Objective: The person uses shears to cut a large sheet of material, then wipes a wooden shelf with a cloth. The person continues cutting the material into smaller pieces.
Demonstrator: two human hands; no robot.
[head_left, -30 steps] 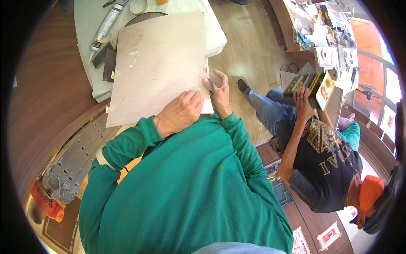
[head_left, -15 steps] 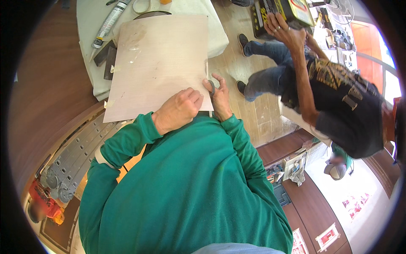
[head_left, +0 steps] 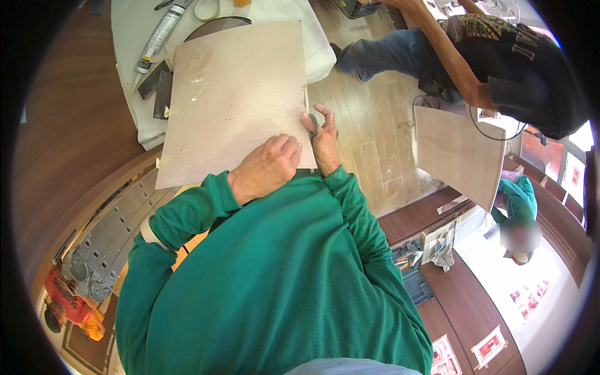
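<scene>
A pale, square wooden panel point(head_left: 234, 100) with a smooth, faintly smeared face lay flat on a white-covered table point(head_left: 134, 37), and both hands rested at its near edge. The left hand point(head_left: 267, 167) lay palm-down on the panel's near part, its fingers curled loosely together and gripping nothing, only pressing on the wood. The right hand point(head_left: 323, 142) sat at the panel's near right corner, fingers bent around the edge (a small grey piece showed between them, too hidden to say what it was). Beyond the fingertips, past the far left corner, a caulk tube point(head_left: 159, 39) lay beside two dark flat blocks point(head_left: 159, 84). Well to the right of the right hand, another person in a dark shirt point(head_left: 519, 62) stood over a second pale board point(head_left: 459, 156) above plank flooring.
</scene>
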